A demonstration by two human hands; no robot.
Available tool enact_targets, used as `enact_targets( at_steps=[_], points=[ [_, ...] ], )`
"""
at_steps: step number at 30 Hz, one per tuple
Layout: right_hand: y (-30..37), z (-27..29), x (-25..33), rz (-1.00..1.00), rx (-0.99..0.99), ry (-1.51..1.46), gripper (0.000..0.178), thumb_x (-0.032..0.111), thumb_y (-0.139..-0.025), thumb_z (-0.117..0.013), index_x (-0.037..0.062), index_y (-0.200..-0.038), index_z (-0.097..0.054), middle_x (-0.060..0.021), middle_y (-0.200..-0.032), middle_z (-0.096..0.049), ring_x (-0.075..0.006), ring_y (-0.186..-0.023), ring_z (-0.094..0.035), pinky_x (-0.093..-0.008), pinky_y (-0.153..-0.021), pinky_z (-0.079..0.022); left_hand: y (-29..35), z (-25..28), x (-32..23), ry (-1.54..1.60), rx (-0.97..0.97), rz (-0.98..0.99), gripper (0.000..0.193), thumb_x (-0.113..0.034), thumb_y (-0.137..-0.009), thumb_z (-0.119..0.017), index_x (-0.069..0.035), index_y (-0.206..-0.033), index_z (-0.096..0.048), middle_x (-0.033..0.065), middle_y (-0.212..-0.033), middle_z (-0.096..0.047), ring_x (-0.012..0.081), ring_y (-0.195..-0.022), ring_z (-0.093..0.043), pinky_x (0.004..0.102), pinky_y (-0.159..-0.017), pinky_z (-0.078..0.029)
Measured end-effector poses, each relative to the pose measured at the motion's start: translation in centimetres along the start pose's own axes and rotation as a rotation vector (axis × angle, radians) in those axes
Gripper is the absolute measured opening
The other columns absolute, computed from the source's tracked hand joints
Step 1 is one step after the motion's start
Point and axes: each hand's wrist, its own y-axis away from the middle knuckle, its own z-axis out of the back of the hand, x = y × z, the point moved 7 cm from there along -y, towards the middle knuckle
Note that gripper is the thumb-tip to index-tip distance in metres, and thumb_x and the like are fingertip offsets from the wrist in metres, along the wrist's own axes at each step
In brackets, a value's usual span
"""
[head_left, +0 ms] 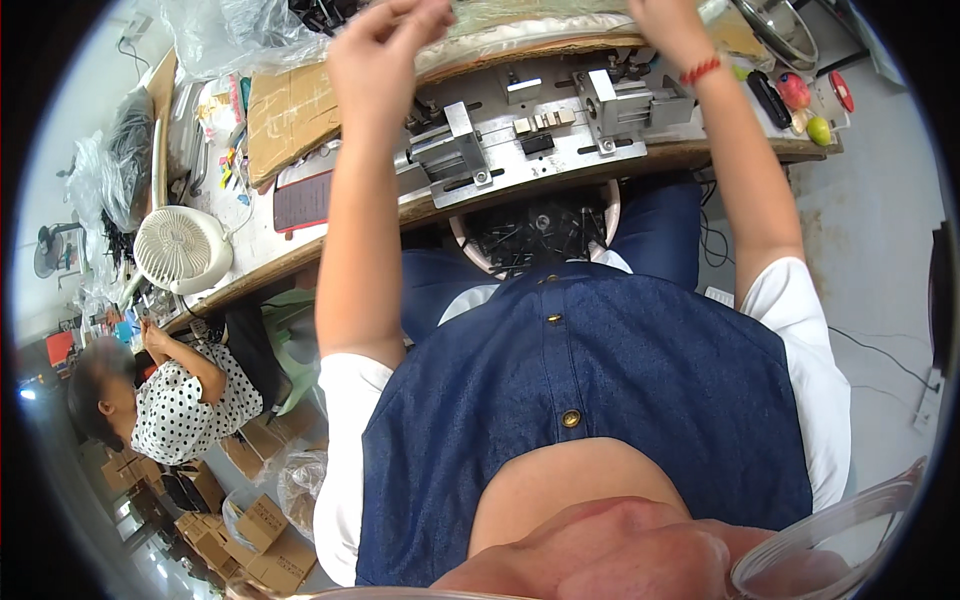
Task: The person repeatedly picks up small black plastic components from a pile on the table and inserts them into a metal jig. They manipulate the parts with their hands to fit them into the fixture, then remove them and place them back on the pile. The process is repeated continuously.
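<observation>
My left hand (385, 45) is raised at the far side of the bench, above a cardboard sheet. Its thumb and fingers are bent together, and whatever they may hold is too small to make out. My right hand (672, 28), with a red bracelet (700, 70) at the wrist, reaches past the top edge of the view, so its fingers are hidden. Between my forearms sits a metal clamping fixture (520, 160) with a block at each end. A small black piece (538, 143) lies at its middle, beside a silver notched block (545, 122).
A tub of black parts (540, 235) sits at my lap, under the bench edge. To the left are a dark red phone (302, 202), a white fan (182, 250) and a seated co-worker (190, 400). Fruit (819, 131) and a metal bowl (780, 30) stand at the right.
</observation>
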Motion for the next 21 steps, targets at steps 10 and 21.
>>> enact_targets(
  at_steps=[10,21],
  points=[
    [-0.4,-0.8,-4.2,-0.099,0.214,-0.052,0.027,0.010,-0.085,-0.069,0.0033,-0.111,-0.071,-0.0178,-0.091,-0.069,-0.0325,-0.082,-0.066,-0.0419,-0.075,-0.053,15.7,-6.7,1.3,-0.441,0.154,-0.138,0.028,-0.013,-0.083,-0.085,-0.013,-0.110,-0.079,0.0063,-0.100,-0.071,0.0131,-0.068,-0.066,0.0285,-0.064,-0.054],
    [3.5,0.9,3.8,-0.414,0.030,-0.830,0.016,0.003,-0.098,-0.068,0.0019,-0.114,-0.068,-0.0001,-0.094,-0.070,-0.0057,-0.078,-0.063,-0.0223,-0.072,-0.052,15.7,-8.4,3.0,-0.595,0.109,-0.226,0.021,-0.017,-0.088,-0.079,-0.012,-0.109,-0.077,0.0061,-0.125,-0.072,0.0273,-0.097,-0.075,0.0368,-0.078,-0.061]
  ],
)
